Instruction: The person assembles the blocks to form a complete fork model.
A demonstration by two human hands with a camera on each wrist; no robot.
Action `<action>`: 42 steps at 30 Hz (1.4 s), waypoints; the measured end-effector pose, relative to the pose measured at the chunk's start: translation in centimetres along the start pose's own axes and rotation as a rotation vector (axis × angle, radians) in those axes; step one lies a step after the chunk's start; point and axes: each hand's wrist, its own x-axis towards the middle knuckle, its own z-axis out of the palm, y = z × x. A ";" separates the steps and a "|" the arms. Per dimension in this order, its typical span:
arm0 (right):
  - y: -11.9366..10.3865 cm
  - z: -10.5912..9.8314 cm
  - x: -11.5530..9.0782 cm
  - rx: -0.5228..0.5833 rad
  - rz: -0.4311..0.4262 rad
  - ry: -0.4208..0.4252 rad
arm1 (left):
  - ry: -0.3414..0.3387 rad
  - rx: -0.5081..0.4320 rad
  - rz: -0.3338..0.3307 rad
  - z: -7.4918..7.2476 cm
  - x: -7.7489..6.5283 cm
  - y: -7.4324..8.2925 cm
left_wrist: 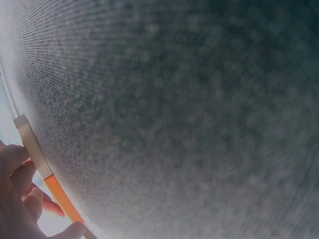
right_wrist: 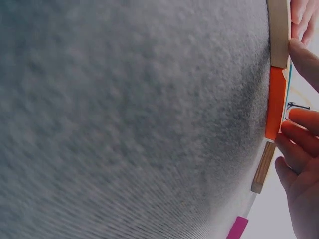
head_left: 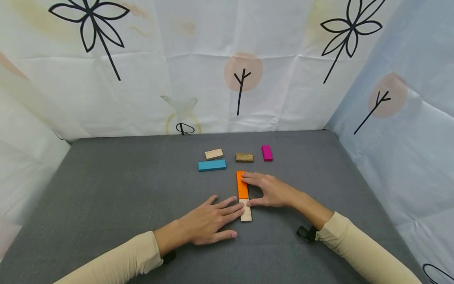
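An orange block [head_left: 242, 190] and a pale wooden block [head_left: 246, 216] lie end to end in a line in the head view. My left hand [head_left: 211, 221] is spread flat from the left, its fingertips touching the pale block. From the other side my right hand [head_left: 272, 191] rests its fingertips on the orange block, while its thumb touches the pale block close to the seam. Both blocks also show in the right wrist view, where the orange block [right_wrist: 275, 104] meets the pale block [right_wrist: 279, 35] end on. Neither hand is wrapped round a block.
Behind the line lie a blue block [head_left: 212, 165], another pale block [head_left: 214, 154], a brown block [head_left: 244, 157] and a magenta block [head_left: 267, 153]. The grey table [head_left: 124, 189] is bordered at the back and sides by printed white cloth [head_left: 205, 71].
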 end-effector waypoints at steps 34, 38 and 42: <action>-0.8 0.5 -0.8 -0.082 -0.068 -0.012 | 0.015 0.050 0.038 0.2 -0.5 0.3; -0.9 0.7 -0.9 -0.077 -0.077 -0.009 | 0.019 0.052 0.043 0.1 -0.5 0.3; -1.1 0.9 -1.1 -0.076 -0.078 -0.005 | 0.013 0.051 0.041 0.0 -0.5 0.2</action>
